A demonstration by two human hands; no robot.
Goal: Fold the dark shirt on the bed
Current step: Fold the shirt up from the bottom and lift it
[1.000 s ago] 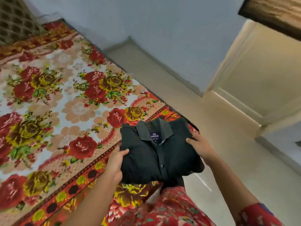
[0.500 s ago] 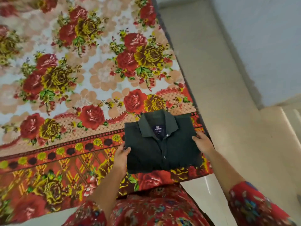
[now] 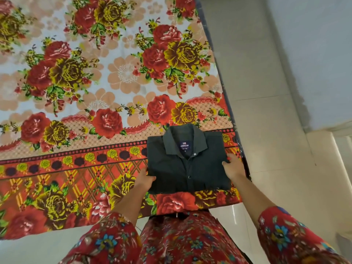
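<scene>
The dark shirt (image 3: 182, 164) is folded into a neat rectangle, collar and label facing up, and lies near the front right corner of the bed (image 3: 80, 119), which has a red and yellow floral sheet. My left hand (image 3: 145, 180) grips the shirt's left edge, thumb on top and fingers tucked under. My right hand (image 3: 233, 166) holds the right edge the same way, thumb on the fabric.
The bed's right edge (image 3: 224, 96) runs along a pale tiled floor (image 3: 262, 130), with a wall (image 3: 320, 54) beyond. My red floral clothing (image 3: 182, 237) fills the bottom of the view, close to the bed's front edge.
The view has swung from the doorway down onto the bed. The folded shirt, earlier held up over the bed's corner, now lies flat on the sheet with both hands still on its sides.
</scene>
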